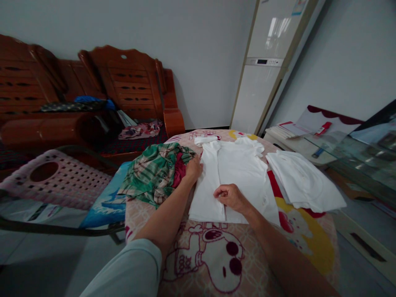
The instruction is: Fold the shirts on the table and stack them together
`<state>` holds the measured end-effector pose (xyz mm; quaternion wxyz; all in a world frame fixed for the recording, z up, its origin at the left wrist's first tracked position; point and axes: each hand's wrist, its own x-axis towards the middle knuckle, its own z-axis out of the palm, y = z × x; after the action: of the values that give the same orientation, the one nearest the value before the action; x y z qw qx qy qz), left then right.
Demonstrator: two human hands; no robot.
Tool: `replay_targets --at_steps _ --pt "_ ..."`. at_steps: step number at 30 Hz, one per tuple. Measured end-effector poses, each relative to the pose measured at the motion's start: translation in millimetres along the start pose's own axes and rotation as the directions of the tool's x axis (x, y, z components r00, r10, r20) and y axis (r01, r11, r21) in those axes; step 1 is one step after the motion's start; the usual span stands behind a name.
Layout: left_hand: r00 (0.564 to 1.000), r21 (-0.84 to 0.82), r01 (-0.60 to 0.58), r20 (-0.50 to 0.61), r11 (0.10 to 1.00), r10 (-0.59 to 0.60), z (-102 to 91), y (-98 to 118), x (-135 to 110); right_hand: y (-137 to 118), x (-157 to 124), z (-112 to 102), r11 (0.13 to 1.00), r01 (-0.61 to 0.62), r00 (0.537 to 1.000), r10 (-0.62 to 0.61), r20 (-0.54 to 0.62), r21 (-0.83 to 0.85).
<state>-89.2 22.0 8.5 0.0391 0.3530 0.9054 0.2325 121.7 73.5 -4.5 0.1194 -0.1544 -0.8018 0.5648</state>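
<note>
A white short-sleeved shirt (244,169) lies spread on the round table, its left side folded inward along a lengthwise edge. My left hand (194,168) rests at the left margin of this shirt, touching it, with fingers laid loosely against the cloth. Over the folded edge, near the shirt's lower middle, my right hand (230,196) is curled, thumb and fingers drawn together; whether cloth is between them is hidden. A crumpled green plaid shirt (151,169) with a dark red piece (180,170) lies just left of my left hand.
A folded white garment pile (305,179) sits at the table's right edge. The patterned tablecloth (185,264) covers the table. To the left stand a pink woven chair (71,181) with a blue cushion (107,202) and a wooden sofa (130,82). A glass shelf (365,152) is at right.
</note>
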Motion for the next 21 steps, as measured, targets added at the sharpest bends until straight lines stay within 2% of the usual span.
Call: replay_targets --at_steps 3,5,7,9,11,14,21 --pt "1.000 0.043 -0.019 -0.007 0.999 0.019 -1.9 0 -5 2 0 1 1.000 0.011 1.000 -0.011 -0.001 0.009" --pt "0.995 0.058 -0.072 -0.060 0.996 0.075 -0.9 1 -6 4 0 1 0.998 -0.028 0.999 0.026 0.027 0.048" --pt "0.970 0.034 -0.205 -0.129 0.978 0.208 2.6 2 -5 5 -1 0 0.993 -0.075 0.996 0.070 0.060 0.092" --pt "0.919 -0.012 -0.376 -0.133 0.927 0.371 8.4 2 -4 5 -1 0 0.990 -0.094 0.993 0.086 0.078 0.105" --pt "0.864 -0.046 -0.504 -0.038 0.863 0.502 15.5 2 -4 3 -1 0 0.994 -0.078 0.994 0.072 0.081 0.082" --pt "0.804 -0.026 -0.582 0.132 0.813 0.580 24.2 2 -7 -1 -1 1 0.998 -0.042 0.997 0.039 0.071 0.043" --pt "0.794 0.105 -0.594 0.236 0.797 0.561 23.8 9 -21 -2 0 2 1.000 -0.014 0.998 0.015 0.069 -0.001"
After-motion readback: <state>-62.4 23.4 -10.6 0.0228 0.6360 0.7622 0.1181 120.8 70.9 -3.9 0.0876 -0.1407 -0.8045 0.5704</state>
